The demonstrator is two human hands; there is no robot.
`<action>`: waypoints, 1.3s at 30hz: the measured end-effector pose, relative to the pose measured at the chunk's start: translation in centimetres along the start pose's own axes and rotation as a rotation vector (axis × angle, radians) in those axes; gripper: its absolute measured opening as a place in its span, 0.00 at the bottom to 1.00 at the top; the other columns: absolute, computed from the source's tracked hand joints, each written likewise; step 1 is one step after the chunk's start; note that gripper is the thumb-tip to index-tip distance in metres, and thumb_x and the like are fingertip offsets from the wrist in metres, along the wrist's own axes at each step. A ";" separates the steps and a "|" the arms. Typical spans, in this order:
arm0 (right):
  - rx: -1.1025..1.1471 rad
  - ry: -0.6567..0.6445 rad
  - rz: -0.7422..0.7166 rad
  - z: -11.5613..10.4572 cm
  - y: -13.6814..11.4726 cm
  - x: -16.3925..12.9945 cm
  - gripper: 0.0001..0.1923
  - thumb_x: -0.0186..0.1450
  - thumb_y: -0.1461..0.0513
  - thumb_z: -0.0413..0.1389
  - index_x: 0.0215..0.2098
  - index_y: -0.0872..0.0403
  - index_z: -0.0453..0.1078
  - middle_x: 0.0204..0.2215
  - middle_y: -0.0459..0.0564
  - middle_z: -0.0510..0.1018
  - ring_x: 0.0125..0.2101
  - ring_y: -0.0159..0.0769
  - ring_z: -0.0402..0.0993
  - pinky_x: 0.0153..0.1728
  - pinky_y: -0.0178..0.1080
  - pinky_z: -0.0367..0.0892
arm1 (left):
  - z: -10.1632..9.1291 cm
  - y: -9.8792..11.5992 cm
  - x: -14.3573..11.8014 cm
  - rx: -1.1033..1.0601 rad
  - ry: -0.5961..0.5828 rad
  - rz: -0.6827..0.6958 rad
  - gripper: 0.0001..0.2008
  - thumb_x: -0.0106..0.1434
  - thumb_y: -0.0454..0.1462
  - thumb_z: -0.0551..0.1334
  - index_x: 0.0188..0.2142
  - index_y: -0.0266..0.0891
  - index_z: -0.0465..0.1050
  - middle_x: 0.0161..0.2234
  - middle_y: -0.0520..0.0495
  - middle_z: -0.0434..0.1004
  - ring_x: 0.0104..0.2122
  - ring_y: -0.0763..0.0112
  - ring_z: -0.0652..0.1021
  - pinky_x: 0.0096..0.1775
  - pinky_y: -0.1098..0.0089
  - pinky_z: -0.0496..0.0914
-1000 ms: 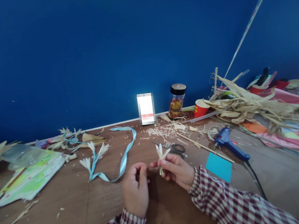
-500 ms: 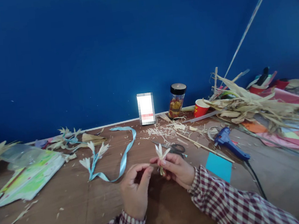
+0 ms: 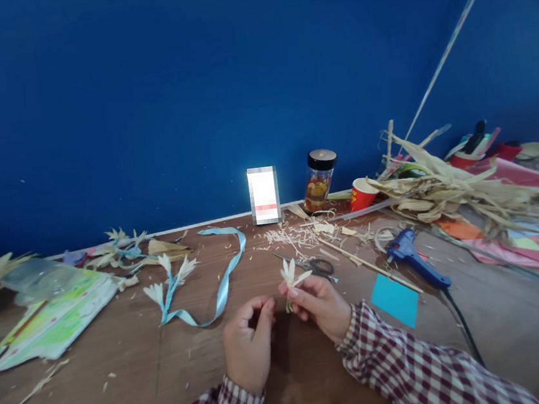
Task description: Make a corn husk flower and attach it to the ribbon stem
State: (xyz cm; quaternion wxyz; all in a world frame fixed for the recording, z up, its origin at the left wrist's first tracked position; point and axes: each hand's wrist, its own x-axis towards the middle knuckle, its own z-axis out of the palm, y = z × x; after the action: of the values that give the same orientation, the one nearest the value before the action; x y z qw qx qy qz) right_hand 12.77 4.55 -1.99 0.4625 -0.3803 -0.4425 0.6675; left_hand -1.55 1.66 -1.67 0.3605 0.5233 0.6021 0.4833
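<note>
My right hand (image 3: 319, 306) pinches a small pale husk flower (image 3: 290, 276) by its stem, petals pointing up, just above the brown table (image 3: 125, 387). My left hand (image 3: 248, 344) is beside it, fingers curled with thumb and forefinger close to the flower's stem; whether they touch it I cannot tell. Both sleeves are red-and-white check. Scissors (image 3: 318, 266) lie just behind the flower.
A light blue ribbon (image 3: 225, 281) with husk flowers (image 3: 168, 275) lies left of the hands. A blue glue gun (image 3: 414, 257), a teal paper square (image 3: 395, 300), a jar (image 3: 319, 180), a red cup (image 3: 361, 195) and a pile of dry husks (image 3: 443, 192) are to the right. A green printed sheet (image 3: 53, 317) lies far left.
My left hand's fingers opened toward the flower stem, then curled in again close to it. My right hand with the flower shifted slightly right.
</note>
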 end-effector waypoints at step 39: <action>0.002 -0.005 -0.053 -0.9 -1.1 0.1 0.11 0.57 0.56 0.56 0.30 0.57 0.70 0.16 0.41 0.67 0.16 0.22 0.59 0.16 0.27 0.53 | 0.9 0.1 0.4 -0.739 -0.099 -0.415 0.16 0.51 0.37 0.64 0.40 0.34 0.70 0.30 0.45 0.79 0.29 0.71 0.78 0.33 0.72 0.72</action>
State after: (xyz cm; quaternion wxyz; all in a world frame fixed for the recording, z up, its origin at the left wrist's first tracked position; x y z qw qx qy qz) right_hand 13.84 5.05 -1.21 0.4791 -0.3665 -0.4529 0.6565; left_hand -0.79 2.20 -1.79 0.6420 0.2493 0.4628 0.5582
